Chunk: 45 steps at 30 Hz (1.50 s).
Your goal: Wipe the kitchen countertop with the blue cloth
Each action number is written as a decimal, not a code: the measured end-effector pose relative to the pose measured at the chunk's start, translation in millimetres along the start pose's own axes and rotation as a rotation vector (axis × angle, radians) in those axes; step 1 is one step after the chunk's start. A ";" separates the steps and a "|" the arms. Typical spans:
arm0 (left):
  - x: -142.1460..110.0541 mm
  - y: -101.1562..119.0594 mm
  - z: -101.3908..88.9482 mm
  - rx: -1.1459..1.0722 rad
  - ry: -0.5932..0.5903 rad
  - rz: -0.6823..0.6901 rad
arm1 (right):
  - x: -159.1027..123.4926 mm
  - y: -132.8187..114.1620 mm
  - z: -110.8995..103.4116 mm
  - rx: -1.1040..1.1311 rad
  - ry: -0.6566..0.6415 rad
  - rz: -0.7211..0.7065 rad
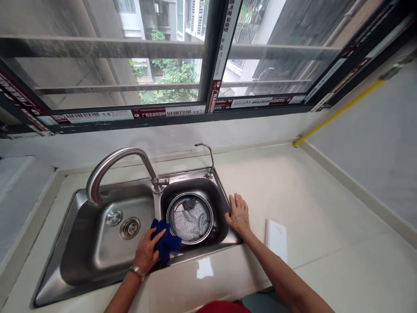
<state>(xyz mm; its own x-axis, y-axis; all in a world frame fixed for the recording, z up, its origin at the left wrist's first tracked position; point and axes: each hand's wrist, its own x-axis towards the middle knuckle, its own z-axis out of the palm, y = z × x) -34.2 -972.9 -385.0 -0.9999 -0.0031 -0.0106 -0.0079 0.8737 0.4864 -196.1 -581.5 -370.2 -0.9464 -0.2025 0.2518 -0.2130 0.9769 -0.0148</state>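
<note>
My left hand [147, 251] grips a dark blue cloth [165, 244] over the front end of the divider between the two sink basins. Fingers of that hand press on the cloth, and part of it hangs toward the right basin. My right hand [239, 214] rests flat at the sink's right rim, its fingers stretched out and nothing in them. In the right basin [222, 219] sits a round metal strainer or bowl [212, 213]. Inside it lie a grey, sparkly cloth [192, 222] and a dark scouring ball [189, 204].
A curved faucet [117, 154] arches over the left basin [78, 256], which has two drain fittings. A thin tap [211, 158] stands behind the right basin. On the counter [273, 182] lies a white box [276, 240]. A yellow pipe [339, 113] runs along the right wall.
</note>
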 end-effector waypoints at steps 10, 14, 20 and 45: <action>150.5 10.0 -12.6 -0.022 0.317 -0.331 | 2.4 0.9 4.1 -0.016 -0.006 0.021; 170.1 12.5 -15.8 -0.094 0.434 -0.472 | 3.0 1.9 5.5 -0.010 -0.009 0.027; 190.2 7.8 -22.7 -0.107 0.478 -0.602 | 4.1 2.3 3.5 0.033 0.009 0.017; 86.8 -16.4 -5.3 -0.106 0.059 -0.094 | 3.0 0.1 -6.7 -0.019 -0.080 0.052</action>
<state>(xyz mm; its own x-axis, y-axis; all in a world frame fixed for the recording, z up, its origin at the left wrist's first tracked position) -120.9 -990.0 -389.3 -0.9935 -0.1135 -0.0108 -0.0990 0.8120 0.5752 -197.4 -581.5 -363.0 -0.9726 -0.1556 0.1727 -0.1592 0.9872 -0.0073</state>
